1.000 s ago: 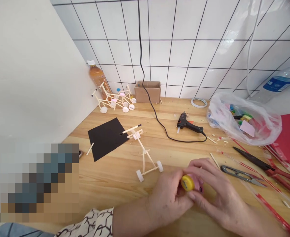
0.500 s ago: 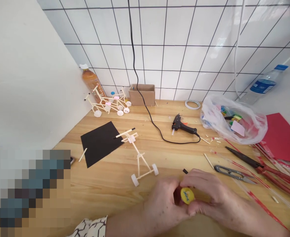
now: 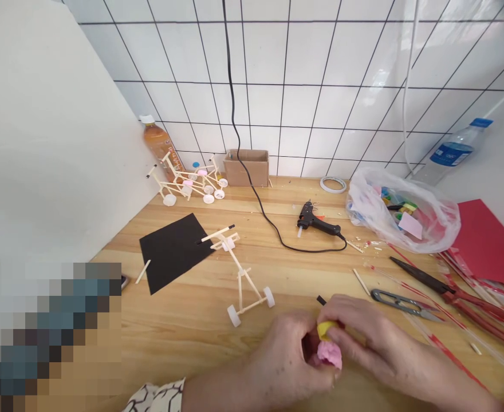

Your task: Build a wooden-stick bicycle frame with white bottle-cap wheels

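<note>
Low at the front of the table, my left hand point(image 3: 292, 355) is curled with a pink, crumpled, soft-looking lump point(image 3: 329, 355) between thumb and fingers. Against the lump sits a small yellow cap point(image 3: 326, 329), pinched by my right hand point(image 3: 359, 335) between thumb and fingers. Parts of both pieces are hidden behind the fingers. Just beyond the right fingertips lies a short black strip point(image 3: 321, 300). To the left of my hands stands a small tricycle model point(image 3: 242, 274) of thin wooden sticks with white wheels; neither hand touches it.
Black card point(image 3: 172, 257) lies left of the model. Further back are a glue gun point(image 3: 318, 220) with a trailing cord, a cardboard box point(image 3: 247, 170) and several stick models point(image 3: 187, 183). To the right are a plastic bag point(image 3: 406, 217), thread snips point(image 3: 406, 303) and red-handled scissors point(image 3: 453, 294).
The yellow cap, earlier facing up with its printed top showing, has tipped away from me. The pink lump has come into sight below it. The view has shifted slightly.
</note>
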`<state>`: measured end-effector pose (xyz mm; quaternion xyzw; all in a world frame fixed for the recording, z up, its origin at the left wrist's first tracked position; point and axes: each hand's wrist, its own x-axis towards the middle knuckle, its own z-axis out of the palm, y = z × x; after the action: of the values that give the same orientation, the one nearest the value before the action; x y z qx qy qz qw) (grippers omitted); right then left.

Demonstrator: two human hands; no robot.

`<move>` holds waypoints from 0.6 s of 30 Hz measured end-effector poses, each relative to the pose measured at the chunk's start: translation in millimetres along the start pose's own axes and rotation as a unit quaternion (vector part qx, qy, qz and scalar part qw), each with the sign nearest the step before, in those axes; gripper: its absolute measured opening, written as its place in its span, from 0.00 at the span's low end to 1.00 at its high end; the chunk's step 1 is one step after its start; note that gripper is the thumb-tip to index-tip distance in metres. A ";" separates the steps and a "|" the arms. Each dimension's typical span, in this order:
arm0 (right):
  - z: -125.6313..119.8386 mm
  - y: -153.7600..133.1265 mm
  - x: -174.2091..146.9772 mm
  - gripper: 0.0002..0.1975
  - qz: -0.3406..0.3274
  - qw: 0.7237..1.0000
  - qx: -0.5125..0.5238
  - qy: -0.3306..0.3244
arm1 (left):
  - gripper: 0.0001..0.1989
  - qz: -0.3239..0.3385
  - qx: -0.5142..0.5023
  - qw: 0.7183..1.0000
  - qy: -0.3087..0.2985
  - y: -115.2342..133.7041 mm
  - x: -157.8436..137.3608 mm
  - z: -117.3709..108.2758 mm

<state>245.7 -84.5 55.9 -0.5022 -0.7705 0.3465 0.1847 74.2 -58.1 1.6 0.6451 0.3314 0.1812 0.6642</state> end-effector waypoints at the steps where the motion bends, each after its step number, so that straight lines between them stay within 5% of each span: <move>1: 0.7 4.0 0.5 0.10 0.028 0.999 0.033 0.025 | 0.07 -0.010 -0.013 1.000 -0.003 -1.0 -0.4 0.5; 5: 2.7 15.1 4.4 0.15 0.125 0.970 0.202 0.050 | 0.09 -0.071 -0.082 0.994 -0.016 -1.0 -1.1 0.3; 9: 4.1 20.4 8.5 0.17 0.203 0.909 0.362 0.045 | 0.12 -0.082 -0.153 0.985 -0.022 10.0 0.1 -2.1; 14: -18.5 39.6 14.1 0.18 0.203 0.823 0.450 0.280 | 0.15 -0.071 -0.261 0.962 -0.023 25.1 0.3 -3.8; 18: -73.0 69.4 15.4 0.15 0.159 0.785 0.407 0.440 | 0.13 -0.085 -0.276 0.957 -0.022 24.0 -1.0 -3.1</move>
<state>330.1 -27.5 55.5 -0.5942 -0.3021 0.3938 0.6329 75.9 -54.1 25.4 0.4094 0.3073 0.1939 0.8369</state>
